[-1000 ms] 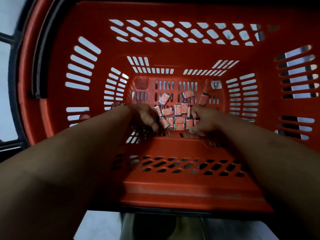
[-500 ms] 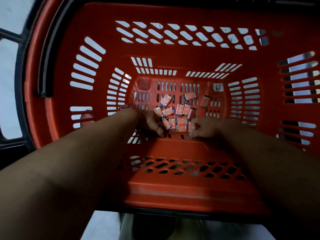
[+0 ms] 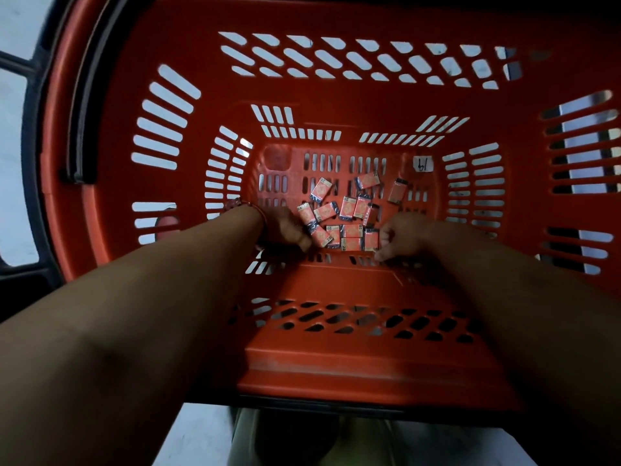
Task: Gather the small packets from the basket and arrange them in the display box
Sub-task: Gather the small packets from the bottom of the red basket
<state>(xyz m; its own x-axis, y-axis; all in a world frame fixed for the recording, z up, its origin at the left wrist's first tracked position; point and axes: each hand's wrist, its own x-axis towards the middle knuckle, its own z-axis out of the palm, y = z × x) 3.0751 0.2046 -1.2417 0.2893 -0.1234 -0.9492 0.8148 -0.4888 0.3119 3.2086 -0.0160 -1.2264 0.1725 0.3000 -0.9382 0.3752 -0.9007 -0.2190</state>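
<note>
Starting at your left, the black handle lies folded along the rim of the red basket, and your arm reaches down past it with a beaded bracelet at the wrist. Your left hand sits on the basket floor at the near-left edge of the packets. Its fingers are curled, with the tips against the nearest packet, though you cannot tell from here whether they pinch it or only nudge it. The packets are all in the basket: a loose heap in the middle of the floor, with the near ones squared up side by side. Compared with a second ago, your right hand has slid off the heap towards the near wall, so the near-right packet it half covered now shows whole, just beside your thumb. That hand's fingers are curled too, one tip on the slotted floor, and whether anything is tucked in the palm is hidden. Further right, a stray packet lies apart from the heap, below a handwritten label. Nothing has been lifted yet, so the gathering looks barely begun. The display box is not in view.
</note>
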